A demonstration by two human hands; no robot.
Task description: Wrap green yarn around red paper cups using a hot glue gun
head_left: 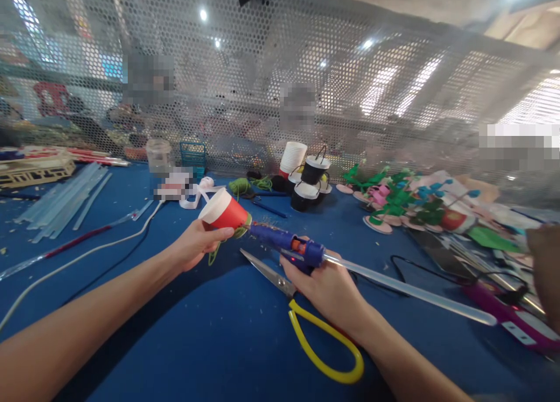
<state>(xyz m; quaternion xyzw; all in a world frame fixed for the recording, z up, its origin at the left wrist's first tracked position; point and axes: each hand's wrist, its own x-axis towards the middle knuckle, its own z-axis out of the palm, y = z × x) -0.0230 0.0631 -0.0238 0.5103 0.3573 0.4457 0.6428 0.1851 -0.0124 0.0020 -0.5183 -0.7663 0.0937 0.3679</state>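
My left hand [199, 241] is closed round a red and white paper cup [227, 209], tilted with its white rim toward the upper left. Green yarn [213, 255] lies at the cup's base and hangs below my fingers. In my right hand [330, 285] is a blue hot glue gun [280, 238], its nozzle at the cup's base, touching or very close. A long clear glue stick [415, 294] sticks out of its rear. Under the gun, scissors with yellow handles [326, 346] lie on the blue table, partly hidden by my right hand.
Glue sticks [65, 201] lie at the left beside a white cable [87, 253]. Behind the cup are green yarn balls [240, 187], stacked paper cups [293, 158] and black cups [305, 196]. Craft flowers [394, 198] and a purple power strip [511, 320] are at the right. A perforated metal screen [245, 69] stands behind.
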